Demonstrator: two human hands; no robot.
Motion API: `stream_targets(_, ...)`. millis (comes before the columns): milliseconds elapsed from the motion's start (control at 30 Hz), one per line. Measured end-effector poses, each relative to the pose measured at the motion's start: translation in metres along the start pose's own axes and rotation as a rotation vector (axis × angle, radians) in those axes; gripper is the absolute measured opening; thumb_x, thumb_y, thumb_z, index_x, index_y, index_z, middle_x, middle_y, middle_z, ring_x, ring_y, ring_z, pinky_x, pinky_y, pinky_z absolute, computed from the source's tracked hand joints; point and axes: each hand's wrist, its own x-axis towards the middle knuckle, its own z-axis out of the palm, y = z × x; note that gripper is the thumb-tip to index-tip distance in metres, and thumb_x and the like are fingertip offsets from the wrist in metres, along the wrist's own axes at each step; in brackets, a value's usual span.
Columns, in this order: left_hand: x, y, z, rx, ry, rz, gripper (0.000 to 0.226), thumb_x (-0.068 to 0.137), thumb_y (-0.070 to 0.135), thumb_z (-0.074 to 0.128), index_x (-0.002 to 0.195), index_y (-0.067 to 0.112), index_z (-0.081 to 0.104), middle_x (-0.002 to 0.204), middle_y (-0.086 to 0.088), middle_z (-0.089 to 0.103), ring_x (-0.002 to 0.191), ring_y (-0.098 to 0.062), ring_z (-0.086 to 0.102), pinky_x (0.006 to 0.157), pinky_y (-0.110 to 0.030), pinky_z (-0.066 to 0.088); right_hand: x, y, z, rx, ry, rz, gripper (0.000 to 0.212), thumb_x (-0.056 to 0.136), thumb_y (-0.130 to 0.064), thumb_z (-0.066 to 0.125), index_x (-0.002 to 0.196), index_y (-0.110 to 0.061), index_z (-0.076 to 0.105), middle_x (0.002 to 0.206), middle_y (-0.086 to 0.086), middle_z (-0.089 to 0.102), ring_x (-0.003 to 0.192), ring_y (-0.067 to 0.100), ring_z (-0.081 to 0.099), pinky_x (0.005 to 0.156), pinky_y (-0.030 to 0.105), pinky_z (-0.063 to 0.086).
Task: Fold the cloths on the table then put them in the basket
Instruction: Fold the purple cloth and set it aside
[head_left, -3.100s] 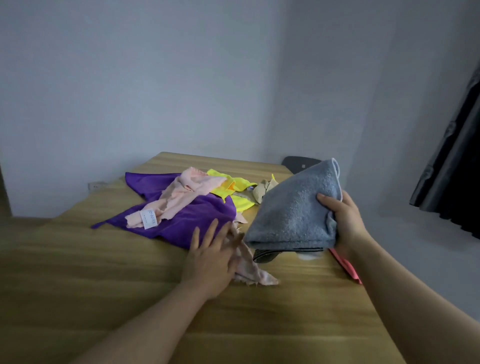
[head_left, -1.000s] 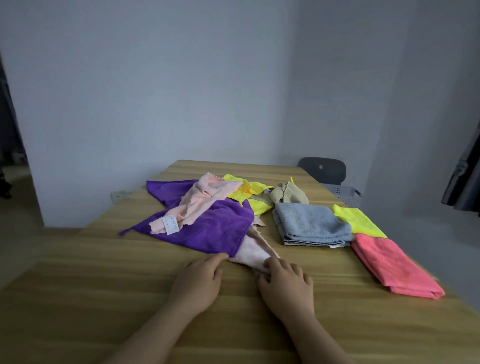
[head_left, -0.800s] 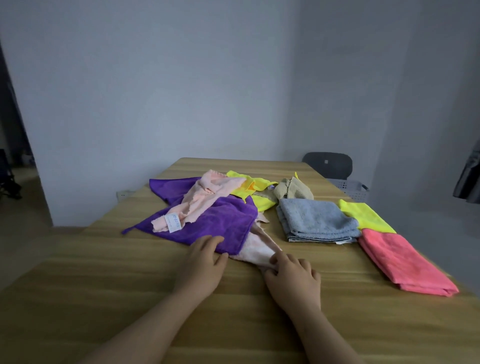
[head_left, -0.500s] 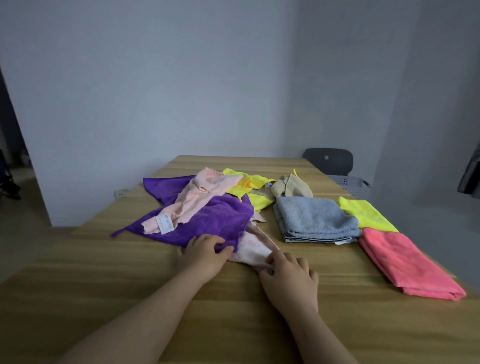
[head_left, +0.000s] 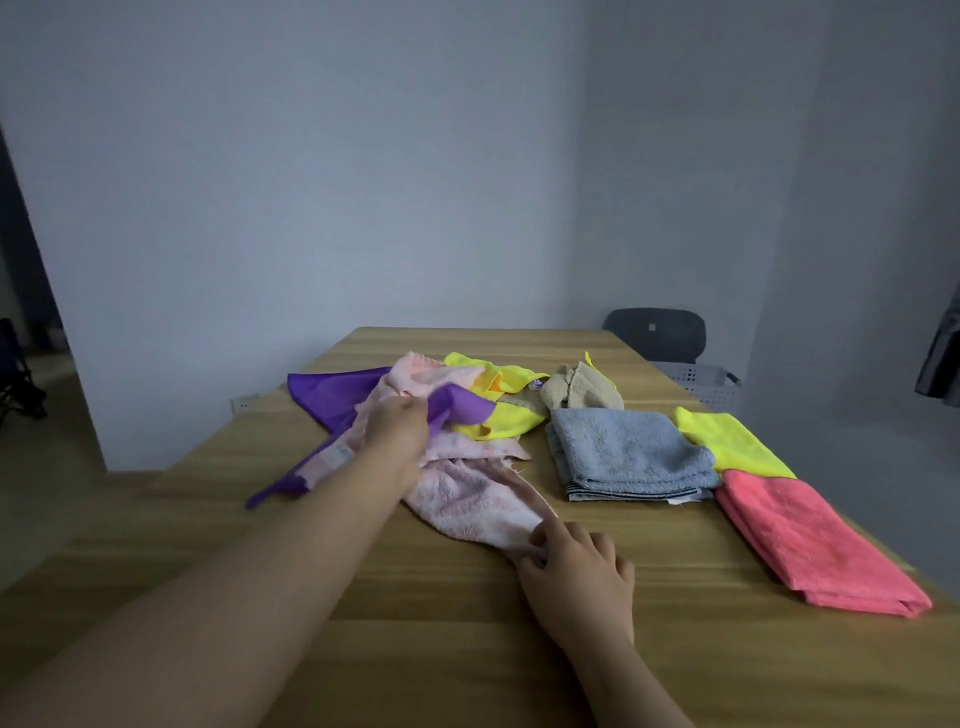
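A pale pink cloth (head_left: 467, 499) lay spread on the tabletop (head_left: 415, 623), its near corner pinched by the right hand (head_left: 574, 569). The left hand (head_left: 400, 428) gripped a bunched purple cloth (head_left: 337, 397) just behind it. A folded grey towel (head_left: 628, 452), yellow cloth (head_left: 727, 441) and coral cloth (head_left: 815, 545) lay at the right, with the basket (head_left: 698, 384) beyond them.

On the table (head_left: 467, 649), a loose cloth heap (head_left: 498, 421) lies left of three folded cloths (head_left: 727, 441); the basket (head_left: 701, 387) sits behind.
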Motion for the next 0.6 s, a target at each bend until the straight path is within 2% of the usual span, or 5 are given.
stream_targets(100,-0.012,0.059,-0.003,-0.558,-0.149,-0.053,0.016,0.095,0.012,0.045,0.082,0.010,0.054,0.078,-0.008,0.055,0.068,-0.019,0.052,0.066,-0.029,0.041,0.000,-0.001,-0.001,0.005,-0.009,0.007,0.033,0.087,-0.039,0.041,0.120,-0.038,0.043,0.122,-0.012,0.051,0.117,0.018,0.038,0.093,0.036,0.028)
stream_targets(233,-0.039,0.089,-0.025,-0.838,-0.315,0.017,0.009,0.095,0.013,0.048,0.097,0.009,0.055,0.088,-0.008,0.060,0.076,-0.017,0.058,0.073,-0.029,0.048,0.000,0.000,-0.002,0.026,-0.014,0.006,0.031,0.087,-0.043,0.043,0.117,-0.039,0.046,0.124,-0.013,0.052,0.119,0.017,0.038,0.094,0.035,0.028)
stream_targets(333,-0.048,0.054,-0.032,-0.684,-0.180,0.094,0.014,0.096,0.013,0.045,0.090,0.009,0.056,0.086,-0.010,0.056,0.077,-0.019,0.054,0.073,-0.031,0.044,0.001,0.001,-0.005,0.104,-0.004,0.037,0.034,0.086,-0.039,0.045,0.120,-0.035,0.046,0.123,-0.009,0.055,0.118,0.019,0.042,0.094,0.034,0.030)
stream_targets(467,-0.059,-0.035,-0.047,-0.098,0.139,0.129,0.024,0.098,0.020,0.043,0.077,0.021,0.054,0.089,-0.009,0.058,0.075,-0.019,0.050,0.069,-0.030,0.038,0.001,0.000,-0.008,0.222,0.074,0.062,0.043,0.086,-0.036,0.050,0.128,-0.032,0.043,0.125,-0.002,0.057,0.118,0.023,0.044,0.094,0.034,0.033)
stream_targets(600,-0.070,-0.082,-0.046,0.013,0.016,0.262,0.028,0.097,0.008,0.043,0.078,0.025,0.054,0.082,0.000,0.058,0.079,-0.015,0.054,0.067,-0.024,0.042,-0.008,-0.015,-0.007,0.271,0.122,-0.286,0.076,0.070,-0.048,0.051,0.141,-0.038,0.029,0.146,-0.017,0.032,0.134,0.012,0.027,0.103,0.030,0.024)
